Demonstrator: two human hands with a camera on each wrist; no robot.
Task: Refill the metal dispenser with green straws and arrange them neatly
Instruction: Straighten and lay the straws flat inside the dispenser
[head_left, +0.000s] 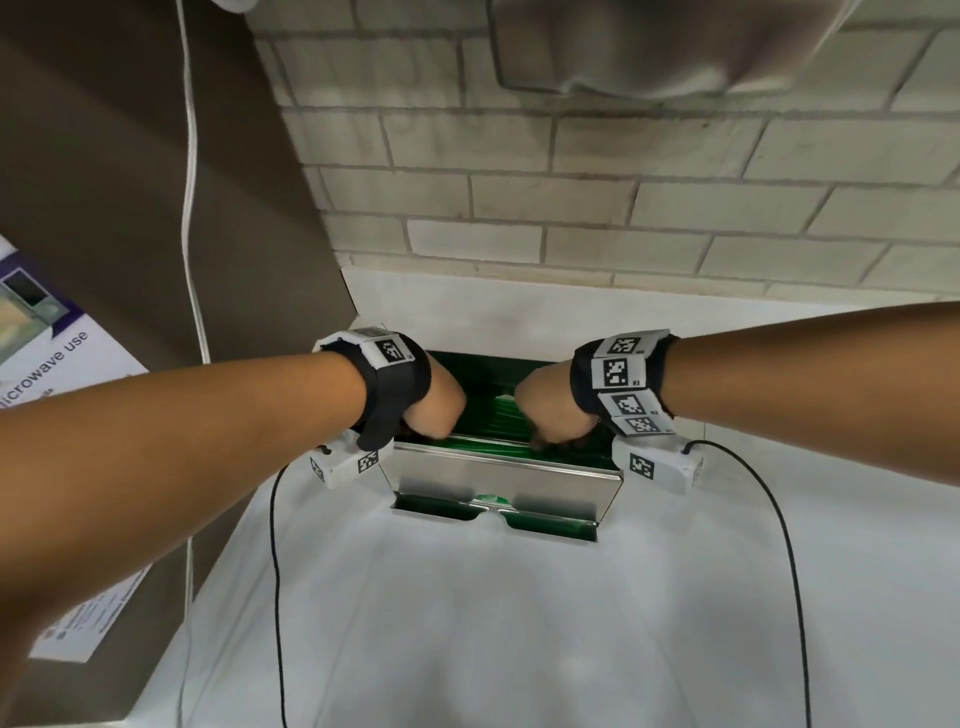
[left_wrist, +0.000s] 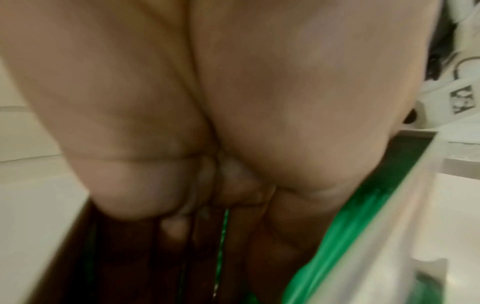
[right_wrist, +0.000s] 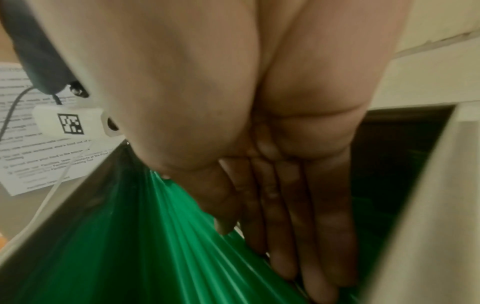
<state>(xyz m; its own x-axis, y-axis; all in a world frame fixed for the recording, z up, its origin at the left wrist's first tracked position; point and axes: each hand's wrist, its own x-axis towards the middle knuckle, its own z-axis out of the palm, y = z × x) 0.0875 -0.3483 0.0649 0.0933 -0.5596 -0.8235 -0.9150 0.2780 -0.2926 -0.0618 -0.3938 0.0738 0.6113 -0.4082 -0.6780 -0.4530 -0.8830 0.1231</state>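
Observation:
A shiny metal dispenser (head_left: 498, 478) stands open-topped on the white surface, against the wall. Green straws (head_left: 493, 410) lie lengthwise inside it, and more show in the low front tray (head_left: 545, 522). My left hand (head_left: 434, 410) reaches down into the dispenser's left end and my right hand (head_left: 553, 415) into its right end. In the right wrist view the fingers (right_wrist: 298, 236) run straight down against the straws (right_wrist: 145, 236), thumb resting on them. The left wrist view is blurred: fingers (left_wrist: 280, 226) point down beside the straws (left_wrist: 345, 236).
A brick wall (head_left: 571, 208) rises just behind the dispenser. A brown panel with a microwave-use notice (head_left: 52, 353) and a white cord (head_left: 192, 208) stands to the left. Black cables (head_left: 278, 571) hang from both wrists over the white tabletop (head_left: 493, 623).

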